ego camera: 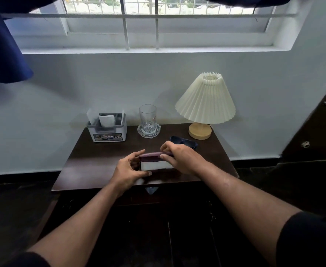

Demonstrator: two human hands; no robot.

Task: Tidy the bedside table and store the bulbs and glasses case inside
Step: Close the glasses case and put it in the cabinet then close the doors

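A purple glasses case (155, 164) with a pale lining lies open near the front of the dark bedside table (92, 160). My left hand (131, 170) grips its left end and lower edge. My right hand (179, 158) pinches the raised purple lid from the right. A pair of dark blue sunglasses (185, 142) rests on the table just behind my right hand, partly hidden by it. No bulbs are in sight.
At the back of the table stand a grey tissue holder (108, 130), a clear glass on a crystal coaster (148, 122) and a pleated cream lamp (205, 105). A dark cabinet front (158, 218) lies below the table. A dark door (316, 132) is on the right.
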